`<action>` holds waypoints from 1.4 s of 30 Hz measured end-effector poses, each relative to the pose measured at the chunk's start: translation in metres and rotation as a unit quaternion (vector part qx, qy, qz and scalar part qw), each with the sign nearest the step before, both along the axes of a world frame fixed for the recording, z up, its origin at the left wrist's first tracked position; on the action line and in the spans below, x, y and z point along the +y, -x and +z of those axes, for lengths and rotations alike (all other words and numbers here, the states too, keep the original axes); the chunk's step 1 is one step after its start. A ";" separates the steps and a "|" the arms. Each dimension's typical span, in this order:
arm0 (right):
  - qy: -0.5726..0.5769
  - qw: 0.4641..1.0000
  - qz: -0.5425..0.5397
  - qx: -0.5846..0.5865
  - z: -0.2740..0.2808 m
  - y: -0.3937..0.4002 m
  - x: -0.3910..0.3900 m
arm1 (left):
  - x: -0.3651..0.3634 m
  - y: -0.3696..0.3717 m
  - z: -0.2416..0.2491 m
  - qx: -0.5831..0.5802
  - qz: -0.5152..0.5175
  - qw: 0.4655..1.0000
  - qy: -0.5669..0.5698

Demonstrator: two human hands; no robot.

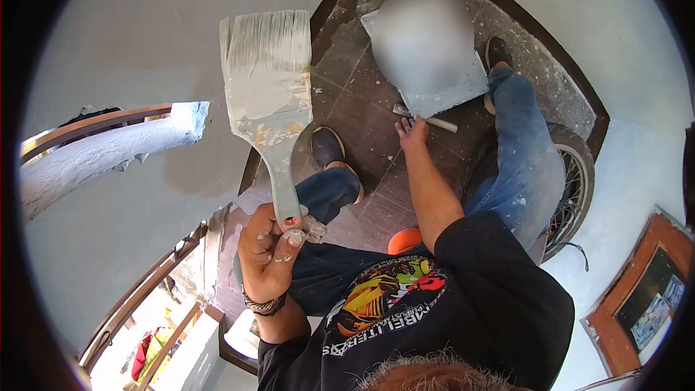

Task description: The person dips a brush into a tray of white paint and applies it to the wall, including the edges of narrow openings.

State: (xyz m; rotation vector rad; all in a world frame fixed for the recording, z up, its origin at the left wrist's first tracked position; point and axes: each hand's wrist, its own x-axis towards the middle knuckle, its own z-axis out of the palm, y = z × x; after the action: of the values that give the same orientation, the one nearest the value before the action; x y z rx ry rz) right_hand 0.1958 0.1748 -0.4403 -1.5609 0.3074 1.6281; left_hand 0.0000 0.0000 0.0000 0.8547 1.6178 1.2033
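Note:
My left hand [271, 250], smeared with pale paint, is closed round the grey handle of a wide paintbrush [266, 76]. The brush stands bristles up, coated in grey-white paint, with orange-brown stains at the base of the head. Low over the tiled floor, my right hand [412, 133] has its fingers spread, fingertips right at a pale stick-like handle [441, 124]. That handle lies beside the near corner of a paint-smeared white tray or sheet [445, 101], whose middle is blurred out.
An orange round object [404, 240] sits on the floor by my legs. A spoked wheel [572, 192] stands right of my knee. At left, a white-painted beam [116, 146] juts from the grey wall [159, 51]. A brown-framed panel [644, 297] is at lower right.

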 end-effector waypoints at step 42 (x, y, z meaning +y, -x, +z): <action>-0.012 0.999 -0.005 -0.042 0.018 -0.008 0.023 | 0.141 -0.082 -0.286 -0.171 -0.002 0.980 0.104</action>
State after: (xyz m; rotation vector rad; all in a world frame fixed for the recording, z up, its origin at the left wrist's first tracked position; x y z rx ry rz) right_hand 0.2035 0.1976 -0.4221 -1.6019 0.2493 1.5495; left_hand 0.0821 0.1409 -0.2863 0.4879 1.4267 1.0868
